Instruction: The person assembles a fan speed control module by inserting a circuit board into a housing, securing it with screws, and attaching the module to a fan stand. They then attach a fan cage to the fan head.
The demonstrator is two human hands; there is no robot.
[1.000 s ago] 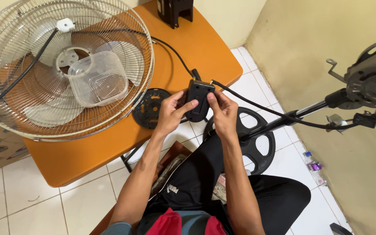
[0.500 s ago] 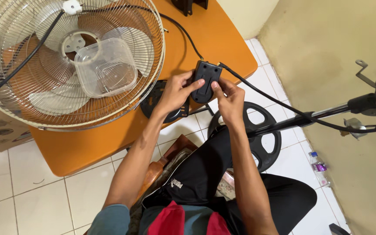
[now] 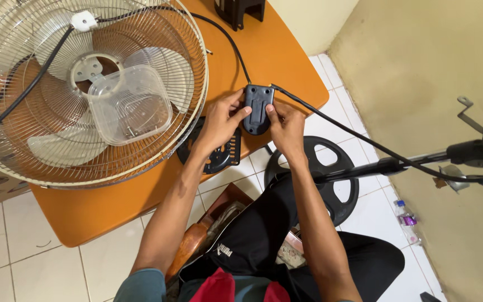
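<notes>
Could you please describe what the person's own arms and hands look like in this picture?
Both forearms are bare, with no gloves, rings or watch visible on the left hand or the right hand. A short grey-blue sleeve shows on the left upper arm; the right upper arm is out of frame.

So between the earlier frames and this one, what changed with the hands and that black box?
The black switch box was turned in the hands: earlier it sat tilted and wide, now it stands lengthwise, its flat back up, over the orange table edge. The left hand and right hand kept hold throughout, thumbs now on its sides. The fan guard with the clear tub, the black cable and the fan stand base stayed put.
</notes>
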